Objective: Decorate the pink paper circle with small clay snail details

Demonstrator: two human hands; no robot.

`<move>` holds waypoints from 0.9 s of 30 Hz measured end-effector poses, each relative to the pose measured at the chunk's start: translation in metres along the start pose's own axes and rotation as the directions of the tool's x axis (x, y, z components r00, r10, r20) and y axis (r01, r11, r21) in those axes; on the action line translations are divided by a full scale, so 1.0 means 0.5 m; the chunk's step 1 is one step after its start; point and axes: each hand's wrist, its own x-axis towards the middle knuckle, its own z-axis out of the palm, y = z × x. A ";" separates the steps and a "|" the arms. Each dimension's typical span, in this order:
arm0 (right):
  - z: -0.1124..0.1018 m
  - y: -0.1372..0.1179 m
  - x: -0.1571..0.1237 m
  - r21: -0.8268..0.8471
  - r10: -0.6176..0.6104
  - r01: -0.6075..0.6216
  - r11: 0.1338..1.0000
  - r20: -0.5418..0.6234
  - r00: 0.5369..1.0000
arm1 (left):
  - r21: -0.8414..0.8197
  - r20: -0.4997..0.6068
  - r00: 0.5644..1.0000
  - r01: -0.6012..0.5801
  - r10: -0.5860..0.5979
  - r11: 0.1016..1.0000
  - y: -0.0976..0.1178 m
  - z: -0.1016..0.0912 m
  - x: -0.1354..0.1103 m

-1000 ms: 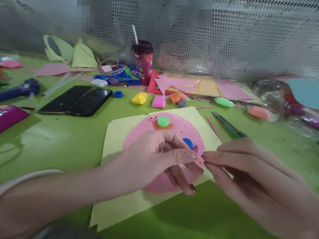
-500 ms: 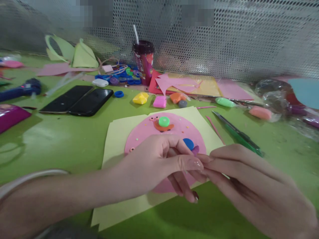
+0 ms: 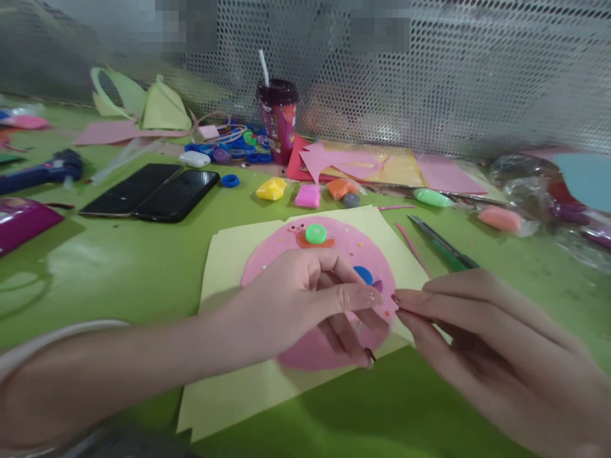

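My left hand [image 3: 315, 299] hovers over a pink disc [image 3: 315, 353], its thumb and index finger closed together and the other fingers loosely curled. Anything in that pinch is too small or hidden to name. To its right, my right hand [image 3: 491, 324] has thumb and fingertips pressed together at the disc's edge, apart from the left fingertips. Pale yellow paper [image 3: 229, 397] lies under the disc. On the disc sit a snail shape with a bright green round shell [image 3: 316, 234], a blue round piece [image 3: 363, 275] with purple beside it, and several tiny dots.
A green-handled craft knife [image 3: 443, 245] lies near my right hand. Behind the paper are yellow [image 3: 271, 189], pink [image 3: 308, 196] and orange [image 3: 342, 188] clay lumps. A lidded cup with a straw [image 3: 279, 121] stands farther back. Two dark phone-like slabs [image 3: 176, 196] lie left.
My two hands have drawn apart, opening a small gap between their fingertips. The right hand has shifted slightly right, and the view has moved a little.
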 end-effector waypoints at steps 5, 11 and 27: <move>-0.002 0.004 0.007 0.025 -0.030 0.030 0.999 -0.019 0.999 | 0.001 -0.023 1.000 -0.004 0.004 1.000 0.007 -0.002 0.004; 0.005 0.010 0.003 0.059 -0.044 0.045 0.997 -0.018 0.999 | 0.066 -0.034 0.999 -0.022 0.024 0.998 0.008 -0.012 0.004; 0.021 0.064 0.009 0.004 -0.035 0.035 0.999 -0.072 0.997 | 0.121 -0.098 0.986 -0.121 0.133 0.985 0.014 -0.028 0.012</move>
